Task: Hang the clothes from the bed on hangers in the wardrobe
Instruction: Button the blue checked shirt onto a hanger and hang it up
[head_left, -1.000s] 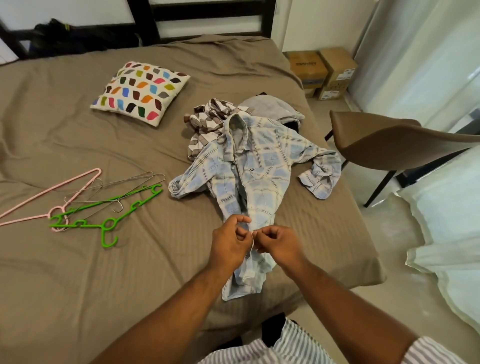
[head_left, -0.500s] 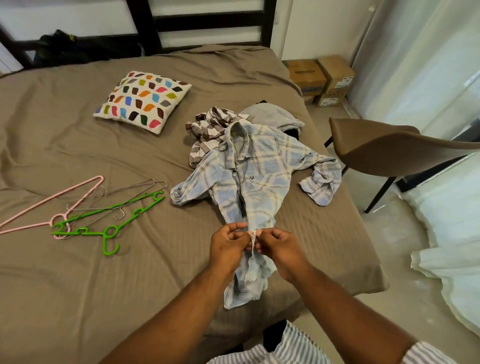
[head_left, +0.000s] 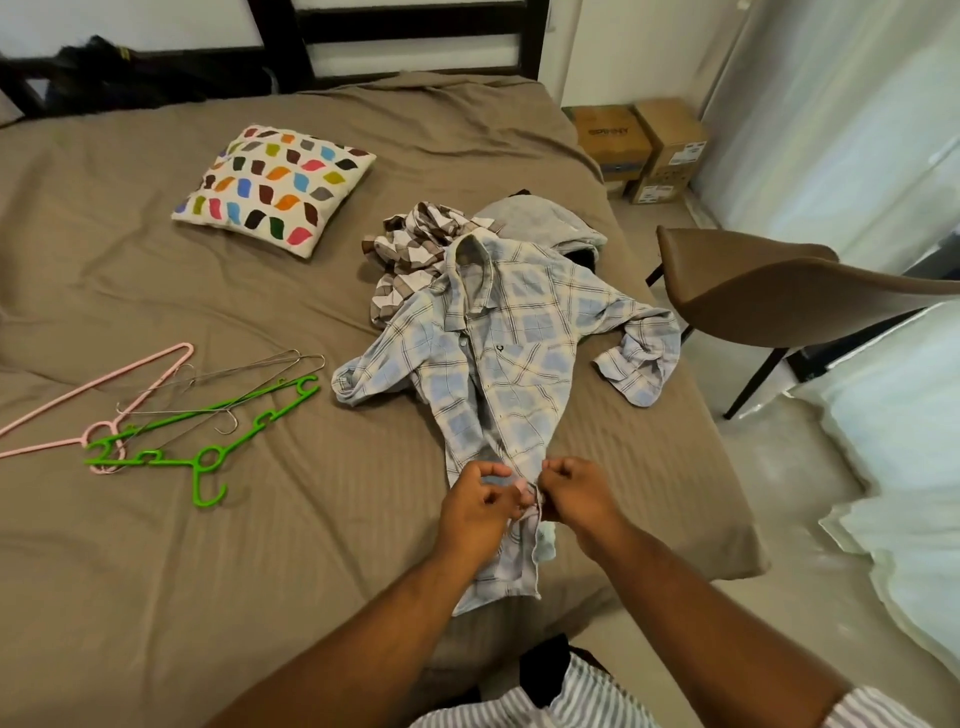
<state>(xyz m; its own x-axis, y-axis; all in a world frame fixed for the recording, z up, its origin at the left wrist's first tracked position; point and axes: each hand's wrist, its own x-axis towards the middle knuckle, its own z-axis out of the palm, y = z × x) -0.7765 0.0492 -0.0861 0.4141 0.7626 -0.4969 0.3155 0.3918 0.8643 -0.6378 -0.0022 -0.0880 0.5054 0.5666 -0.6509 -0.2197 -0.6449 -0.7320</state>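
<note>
A light blue plaid shirt (head_left: 511, 358) lies spread face up on the brown bed (head_left: 260, 545), collar toward the headboard. My left hand (head_left: 475, 506) and my right hand (head_left: 579, 493) meet at its front opening near the hem, each pinching one edge of the placket. Behind the collar sit a brown-and-white checked garment (head_left: 415, 249) and a grey garment (head_left: 540, 223). To the left lie a green hanger (head_left: 208, 441), a pink hanger (head_left: 93, 405) and wire hangers (head_left: 228, 379). No wardrobe is in view.
A patterned pillow (head_left: 275, 187) rests further up the bed. A brown chair (head_left: 779, 291) stands close to the bed's right side. Cardboard boxes (head_left: 644, 145) sit in the far corner, and pale curtains (head_left: 883, 156) hang along the right.
Both hands have stayed at the shirt's front opening, working slightly lower toward the hem. The shirt and hangers have not shifted on the bed.
</note>
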